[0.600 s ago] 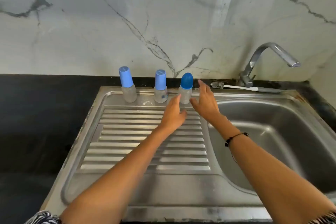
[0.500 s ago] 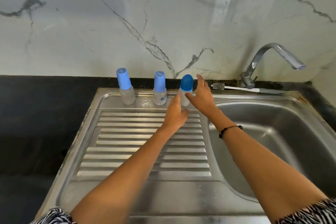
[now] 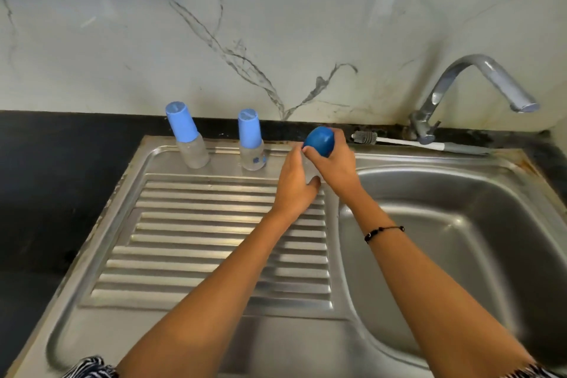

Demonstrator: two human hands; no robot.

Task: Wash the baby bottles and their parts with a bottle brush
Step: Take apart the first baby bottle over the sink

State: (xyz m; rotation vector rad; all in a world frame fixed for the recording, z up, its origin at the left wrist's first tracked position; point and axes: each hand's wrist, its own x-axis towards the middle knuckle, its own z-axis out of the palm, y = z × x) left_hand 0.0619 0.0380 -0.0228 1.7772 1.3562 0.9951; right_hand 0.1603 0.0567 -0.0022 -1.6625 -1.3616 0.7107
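Two clear baby bottles with light blue caps stand at the back of the drainboard, one on the left (image 3: 187, 138) and one in the middle (image 3: 251, 141). A third bottle, with a darker blue rounded cap (image 3: 319, 137), is between my hands. My right hand (image 3: 336, 163) grips that cap from the right. My left hand (image 3: 294, 184) is wrapped round the bottle's clear body, which my fingers mostly hide. A bottle brush (image 3: 399, 141) with a white handle lies on the back ledge, to the right of my hands.
The steel sink unit has a ribbed drainboard (image 3: 199, 239) on the left and a basin (image 3: 460, 239) on the right. A chrome tap (image 3: 472, 83) arches over the basin's back. Black counter (image 3: 46, 193) lies to the left, a marble wall behind.
Both hands were open and reaching toward the dark-capped bottle. Now they have closed on it, the right on the cap and the left on the body.
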